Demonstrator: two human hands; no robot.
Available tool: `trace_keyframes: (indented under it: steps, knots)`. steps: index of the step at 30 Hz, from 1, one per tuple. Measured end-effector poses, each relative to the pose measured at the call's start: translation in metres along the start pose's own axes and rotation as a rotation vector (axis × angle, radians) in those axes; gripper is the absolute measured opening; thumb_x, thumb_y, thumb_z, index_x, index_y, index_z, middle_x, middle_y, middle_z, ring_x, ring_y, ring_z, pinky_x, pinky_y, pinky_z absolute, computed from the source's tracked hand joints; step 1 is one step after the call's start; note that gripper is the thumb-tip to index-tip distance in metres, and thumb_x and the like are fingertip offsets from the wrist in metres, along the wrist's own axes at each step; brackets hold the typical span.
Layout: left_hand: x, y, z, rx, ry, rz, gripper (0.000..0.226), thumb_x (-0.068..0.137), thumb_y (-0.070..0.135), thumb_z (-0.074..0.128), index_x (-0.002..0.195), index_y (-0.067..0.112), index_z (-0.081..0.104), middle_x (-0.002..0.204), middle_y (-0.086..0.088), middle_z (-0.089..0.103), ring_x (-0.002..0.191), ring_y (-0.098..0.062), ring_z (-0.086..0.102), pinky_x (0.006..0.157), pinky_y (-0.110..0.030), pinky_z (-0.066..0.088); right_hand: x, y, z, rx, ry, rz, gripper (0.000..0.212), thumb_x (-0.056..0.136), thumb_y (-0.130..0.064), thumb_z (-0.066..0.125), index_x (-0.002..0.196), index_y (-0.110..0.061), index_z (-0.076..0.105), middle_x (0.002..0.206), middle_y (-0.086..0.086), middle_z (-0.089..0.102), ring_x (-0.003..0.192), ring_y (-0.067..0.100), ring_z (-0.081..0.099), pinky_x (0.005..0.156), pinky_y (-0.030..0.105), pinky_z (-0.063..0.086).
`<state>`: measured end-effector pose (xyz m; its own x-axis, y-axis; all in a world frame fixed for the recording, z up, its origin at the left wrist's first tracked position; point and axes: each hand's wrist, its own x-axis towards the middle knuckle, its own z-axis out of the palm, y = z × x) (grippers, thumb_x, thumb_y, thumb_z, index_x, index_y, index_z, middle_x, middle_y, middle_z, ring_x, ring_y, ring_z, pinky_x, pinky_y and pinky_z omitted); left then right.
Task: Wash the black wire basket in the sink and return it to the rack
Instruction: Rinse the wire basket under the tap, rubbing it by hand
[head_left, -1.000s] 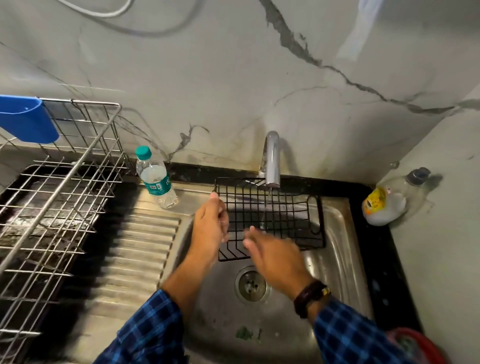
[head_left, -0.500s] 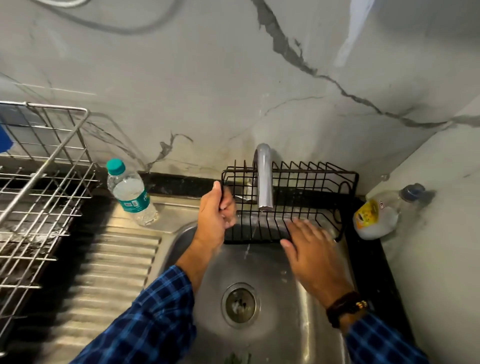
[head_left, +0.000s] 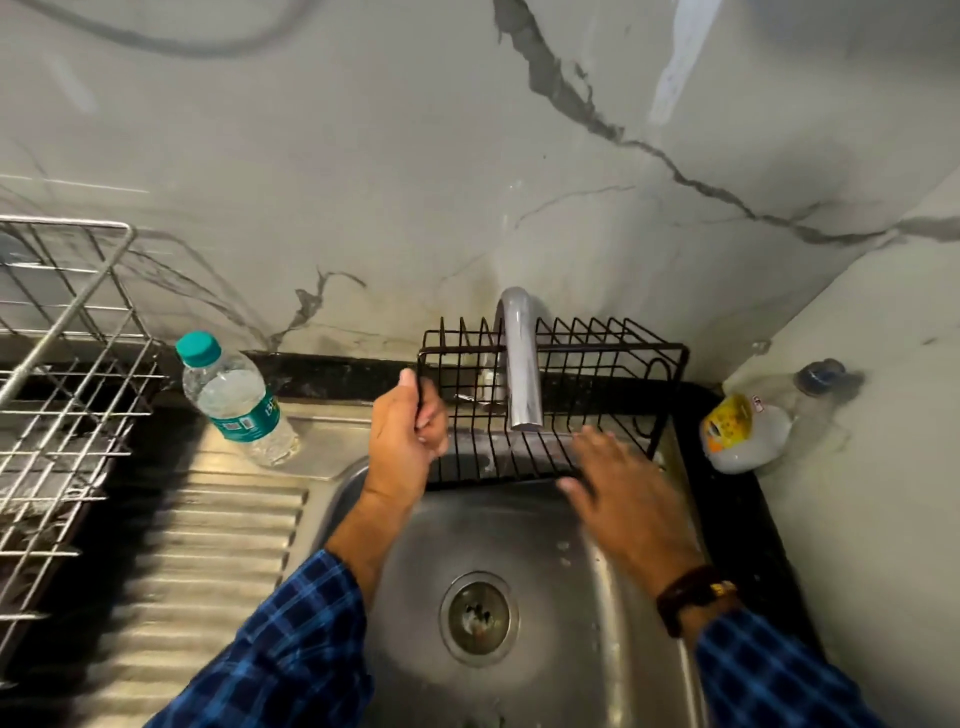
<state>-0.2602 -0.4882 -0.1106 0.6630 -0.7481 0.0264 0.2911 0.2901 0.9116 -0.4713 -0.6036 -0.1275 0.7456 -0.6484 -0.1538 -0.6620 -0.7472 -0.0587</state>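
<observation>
So we've got the black wire basket (head_left: 587, 395) held up at the back of the sink (head_left: 524, 525), sitting over the far edge of the bowl with its open grid facing us. The faucet (head_left: 522, 364) spout curves down right in front of it, roughly at the middle of the basket, so the wires run behind the spout.

Our left hand (head_left: 405, 436) is wrapped around the basket's left edge, fingers curled tight on the wire frame near its upper left corner. Our right hand (head_left: 618, 488) is flat and spread open, fingers splayed against the lower front wires on the right half of the basket (it's motion-blurred, so we can't tell how firmly it's pressing, but it isn't closed around anything). So the basket sits between our two hands, left one clamped, right one just laid on it.

Below the hands is the steel bowl with the drain (head_left: 478, 618) near the middle. Left of the bowl is the ribbed drainboard (head_left: 208, 561), with a water bottle (head_left: 234, 400) with a teal cap standing at its far edge. Further left is the silver wire dish rack (head_left: 67, 395). Over on the right, on the dark counter by the wall corner, a soap bottle (head_left: 748, 431) with a yellow label lies on its side.
</observation>
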Motion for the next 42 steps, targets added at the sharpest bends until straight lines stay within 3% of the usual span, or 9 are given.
trace_keyframes:
  steps: [6,12,15,17,20,25,31,35,42]
  knots:
    - [-0.025,-0.007,0.009,-0.078,0.077,-0.161,0.052,0.106,0.046,0.029,0.059,0.024,0.037,0.051,0.007,0.026,0.044,-0.012,0.019,0.040,-0.022,0.018,-0.014,-0.037,-0.012,-0.241,-0.161,0.237,0.068,0.089,-0.048,0.061,0.144,-0.013,0.043,0.147,0.018,0.045,0.137,0.035,0.039,0.114,0.048,0.031]
    - [-0.046,-0.013,0.021,-0.292,0.183,-0.477,0.053,0.104,0.051,0.033,0.058,0.024,0.033,0.046,0.008,0.023,0.033,-0.007,0.019,0.033,-0.018,0.014,-0.036,-0.130,-0.036,-0.155,-0.377,-0.190,0.035,0.095,-0.040,0.060,0.120,-0.016,0.060,0.120,0.010,0.064,0.114,0.029,0.058,0.094,0.041,0.043]
    - [-0.052,-0.011,0.005,-0.350,0.239,-0.677,0.051,0.104,0.050,0.034,0.060,0.025,0.034,0.044,0.009,0.026,0.030,-0.006,0.021,0.029,-0.017,0.018,-0.044,-0.089,-0.049,0.014,-0.427,-0.174,0.053,0.088,-0.064,0.055,0.124,-0.025,0.060,0.128,0.001,0.062,0.131,0.024,0.048,0.115,0.055,0.024]
    - [-0.059,-0.011,-0.003,-0.374,0.252,-0.799,0.051,0.104,0.051,0.035,0.060,0.026,0.035,0.043,0.008,0.028,0.028,-0.006,0.022,0.027,-0.016,0.018,-0.047,-0.053,-0.059,0.044,-0.249,-0.134,0.069,0.085,-0.081,0.034,0.125,-0.032,0.062,0.138,-0.006,0.057,0.143,0.020,0.033,0.119,0.060,0.007]
    - [-0.074,-0.008,-0.005,-0.411,0.273,-0.890,0.052,0.104,0.049,0.034,0.059,0.024,0.035,0.041,0.008,0.029,0.027,-0.006,0.023,0.026,-0.014,0.016,-0.050,0.003,-0.065,0.075,0.278,0.100,0.053,0.095,-0.065,0.035,0.124,-0.028,0.061,0.142,0.001,0.053,0.140,0.025,0.038,0.113,0.058,0.030]
    - [-0.092,-0.007,-0.013,-0.540,0.224,-1.032,0.060,0.103,0.048,0.035,0.049,0.022,0.040,0.041,0.009,0.029,0.026,-0.005,0.026,0.029,-0.012,0.014,-0.068,0.051,-0.017,1.233,-0.214,0.667,0.079,0.067,-0.079,0.069,0.124,-0.023,0.063,0.127,0.008,0.062,0.116,0.027,0.061,0.090,0.049,0.056]
    - [-0.102,0.012,-0.025,-0.084,0.250,-1.015,0.052,0.105,0.049,0.035,0.065,0.019,0.052,0.048,0.008,0.035,0.032,-0.005,0.029,0.031,-0.015,0.021,-0.089,0.037,-0.014,1.478,-0.356,0.636,0.029,0.092,-0.052,0.060,0.113,-0.033,0.059,0.119,0.005,0.054,0.101,0.030,0.063,0.069,0.044,0.056]
    - [-0.118,0.013,-0.018,0.561,0.220,-0.718,0.047,0.108,0.041,0.029,0.094,0.011,0.063,0.056,0.000,0.049,0.044,-0.013,0.044,0.041,-0.023,0.038,-0.081,0.016,-0.016,1.314,-0.206,0.632,0.027,0.100,-0.053,0.045,0.116,-0.032,0.052,0.112,0.001,0.055,0.105,0.030,0.062,0.090,0.053,0.052]
    - [-0.131,0.026,0.007,0.383,0.293,-0.652,0.048,0.104,0.055,0.029,0.081,0.019,0.050,0.053,0.007,0.031,0.043,-0.009,0.024,0.038,-0.024,0.022,-0.054,-0.037,-0.034,0.250,0.127,0.231,0.047,0.097,-0.031,0.053,0.142,-0.021,0.042,0.145,0.012,0.046,0.134,0.031,0.044,0.109,0.048,0.041]
